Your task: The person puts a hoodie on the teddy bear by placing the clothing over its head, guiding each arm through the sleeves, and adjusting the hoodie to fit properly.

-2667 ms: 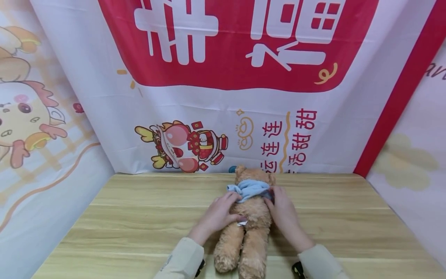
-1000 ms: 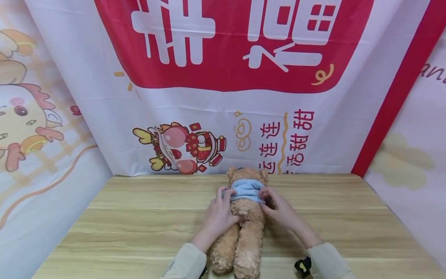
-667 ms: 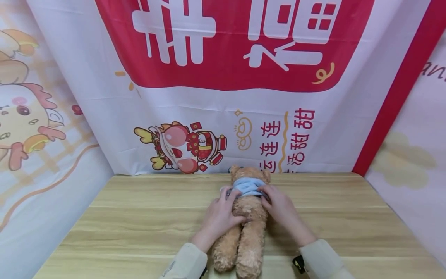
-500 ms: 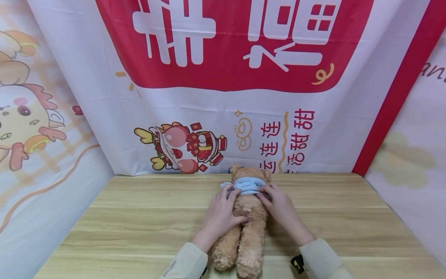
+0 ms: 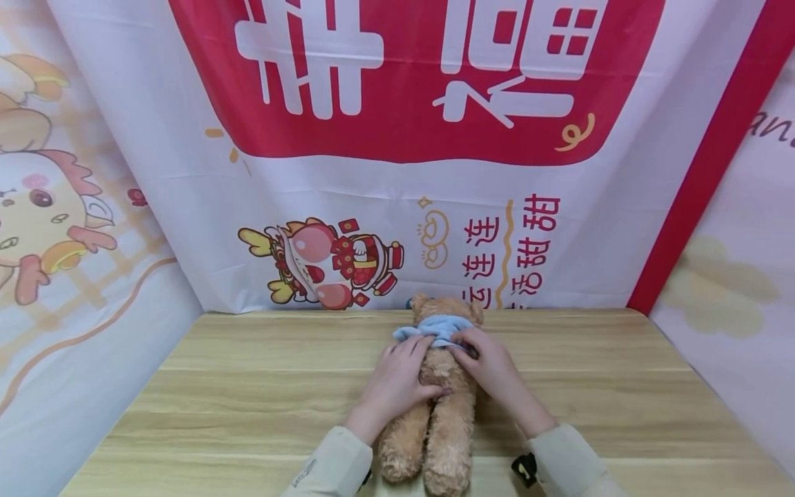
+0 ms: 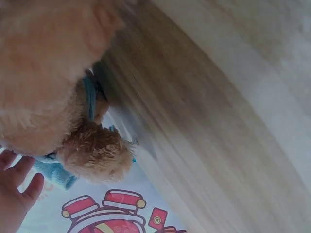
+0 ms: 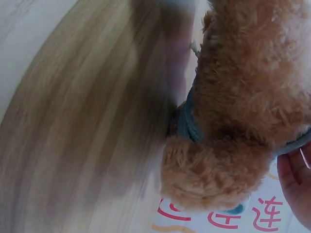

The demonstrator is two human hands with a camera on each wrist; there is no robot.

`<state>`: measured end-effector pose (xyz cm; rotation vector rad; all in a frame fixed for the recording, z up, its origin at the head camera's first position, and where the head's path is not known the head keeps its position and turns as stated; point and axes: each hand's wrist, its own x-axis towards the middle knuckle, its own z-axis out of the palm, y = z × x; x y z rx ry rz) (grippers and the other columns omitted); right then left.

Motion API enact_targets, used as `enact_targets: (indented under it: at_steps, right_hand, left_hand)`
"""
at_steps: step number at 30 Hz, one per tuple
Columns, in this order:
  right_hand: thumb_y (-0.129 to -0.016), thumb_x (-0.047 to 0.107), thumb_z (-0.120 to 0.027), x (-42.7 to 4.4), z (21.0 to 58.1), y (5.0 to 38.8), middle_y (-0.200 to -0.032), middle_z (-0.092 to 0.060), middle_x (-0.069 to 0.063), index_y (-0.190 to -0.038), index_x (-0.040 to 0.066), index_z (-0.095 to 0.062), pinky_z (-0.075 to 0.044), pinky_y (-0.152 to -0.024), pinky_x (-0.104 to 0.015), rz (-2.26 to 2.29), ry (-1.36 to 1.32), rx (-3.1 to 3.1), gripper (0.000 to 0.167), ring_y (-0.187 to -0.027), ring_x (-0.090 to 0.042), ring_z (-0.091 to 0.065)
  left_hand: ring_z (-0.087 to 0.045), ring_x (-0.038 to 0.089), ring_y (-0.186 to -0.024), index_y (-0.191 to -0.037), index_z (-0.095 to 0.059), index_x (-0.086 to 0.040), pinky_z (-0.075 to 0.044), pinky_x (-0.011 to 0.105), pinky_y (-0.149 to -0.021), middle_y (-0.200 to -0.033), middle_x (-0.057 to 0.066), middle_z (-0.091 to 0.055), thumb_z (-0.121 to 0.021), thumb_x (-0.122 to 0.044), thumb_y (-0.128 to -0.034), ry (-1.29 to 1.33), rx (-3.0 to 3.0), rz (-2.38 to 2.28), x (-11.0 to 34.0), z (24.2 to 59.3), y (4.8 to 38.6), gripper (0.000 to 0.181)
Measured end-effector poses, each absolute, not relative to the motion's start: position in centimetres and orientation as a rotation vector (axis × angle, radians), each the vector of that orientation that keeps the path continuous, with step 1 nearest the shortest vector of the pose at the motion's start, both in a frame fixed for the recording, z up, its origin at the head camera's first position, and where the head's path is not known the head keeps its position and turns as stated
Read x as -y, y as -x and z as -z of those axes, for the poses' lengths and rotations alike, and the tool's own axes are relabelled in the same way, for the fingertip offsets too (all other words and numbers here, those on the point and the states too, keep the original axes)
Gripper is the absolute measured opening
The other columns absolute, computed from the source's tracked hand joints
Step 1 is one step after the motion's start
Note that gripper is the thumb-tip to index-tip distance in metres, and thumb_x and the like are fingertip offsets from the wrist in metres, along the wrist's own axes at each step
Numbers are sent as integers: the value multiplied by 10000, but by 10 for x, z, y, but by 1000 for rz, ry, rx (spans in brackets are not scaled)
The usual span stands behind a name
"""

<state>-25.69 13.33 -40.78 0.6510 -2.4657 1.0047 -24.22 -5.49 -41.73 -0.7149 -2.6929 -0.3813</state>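
A tan teddy bear (image 5: 448, 373) lies along the table with its head at the far edge. A bunched light-blue shirt (image 5: 442, 324) wraps its upper body. My left hand (image 5: 397, 383) rests on the bear's left side: the fingers hold the shirt's lower hem, while the thumb lies lower on the fur. My right hand (image 5: 491, 366) pinches the hem on the other side between thumb and fingers. In the left wrist view, a bear's arm (image 6: 97, 153) hangs near the blue cloth (image 6: 56, 174). The right wrist view shows fingertips of my right hand (image 7: 296, 182) beside the blue hem.
The wooden table (image 5: 261, 400) runs out to both sides of the bear. Right behind its head hangs a white and red printed banner (image 5: 373, 179). More printed cloth stands at the left (image 5: 56, 276) and right. A black strap (image 5: 525, 469) shows at the right sleeve.
Since one second ago, the shirt's hem has risen toward the bear's head and bunched up. My right hand has drawn inward to the left along the hem. The legs have hardly moved.
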Motion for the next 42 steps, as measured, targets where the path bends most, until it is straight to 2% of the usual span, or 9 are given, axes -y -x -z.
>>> enact_targets:
  at_steps: [5, 10, 14, 18, 23, 29, 33, 37, 42]
  right_hand:
    - [-872, 116, -667, -139, 408, 255, -885, -605, -21, -840, 123, -684, -460, -677, -230, -1207, -895, 2389, 37, -794, -66, -531]
    - [-832, 60, -695, -145, 415, 255, -943, -539, -58, -843, 126, -670, -431, -641, -217, -1213, -1002, 2324, 71, -775, -65, -471]
    - [-799, 132, -747, -150, 420, 256, -981, -502, -82, -944, 91, -616, -451, -689, -222, -1147, -828, 2419, 200, -818, -116, -468]
    - [-833, 200, -728, -159, 425, 259, -985, -566, -55, -998, 95, -601, -486, -783, -245, -1149, -637, 2576, 234, -909, -136, -522]
    - [-888, 102, -643, -170, 424, 259, -1141, -611, -187, -1173, -1, -590, -540, -869, -401, -1216, -796, 2645, 307, -1034, -325, -606]
    - [-874, 72, -643, -181, 416, 259, -1359, -445, -323, -1374, -66, -396, -492, -930, -540, -1364, -1071, 2721, 574, -1169, -490, -513]
    - [-822, 36, -678, -181, 417, 261, -1384, -394, -341, -1406, -78, -331, -503, -934, -491, -1389, -1107, 2765, 689, -1158, -472, -517]
    - [-743, 88, -756, -178, 419, 265, -1315, -428, -317, -1357, -83, -378, -541, -874, -362, -1341, -1051, 2801, 741, -1070, -383, -566]
    - [-714, 80, -778, -178, 421, 267, -1277, -440, -286, -1247, -50, -448, -552, -863, -356, -1347, -1073, 2780, 641, -1060, -380, -567]
  left_hand:
    - [-610, 241, -1105, -1361, -480, -167, -467, 418, -906, -1304, 59, -536, -699, -593, -758, 658, 2745, 421, 53, 417, 241, 769]
    - [-618, 273, -1071, -1335, -490, -150, -456, 462, -944, -1283, 84, -531, -708, -415, -821, 666, 2781, 462, 53, 420, 242, 618]
    - [-590, 279, -1109, -1308, -508, -129, -443, 466, -970, -1267, 94, -536, -721, -300, -820, 692, 2754, 529, 55, 423, 244, 559]
    - [-588, 292, -1110, -1304, -509, -115, -464, 465, -926, -1268, 103, -535, -720, -271, -816, 699, 2732, 623, 59, 425, 245, 554]
    - [-595, 329, -1062, -1312, -510, -109, -482, 479, -878, -1260, 110, -541, -726, -259, -813, 649, 2730, 720, 63, 428, 247, 563]
    - [-599, 321, -1056, -1305, -513, -114, -481, 480, -872, -1262, 101, -545, -723, -282, -824, 605, 2728, 722, 65, 429, 249, 551]
    - [-607, 309, -1053, -1291, -519, -120, -484, 469, -862, -1254, 92, -552, -720, -288, -825, 616, 2717, 704, 66, 429, 249, 534]
    - [-613, 297, -1059, -1282, -521, -124, -484, 458, -868, -1252, 85, -554, -721, -276, -820, 649, 2710, 698, 67, 429, 249, 526]
    - [-606, 296, -1084, -1277, -527, -109, -489, 469, -889, -1254, 92, -559, -732, -271, -816, 660, 2696, 749, 70, 430, 252, 530]
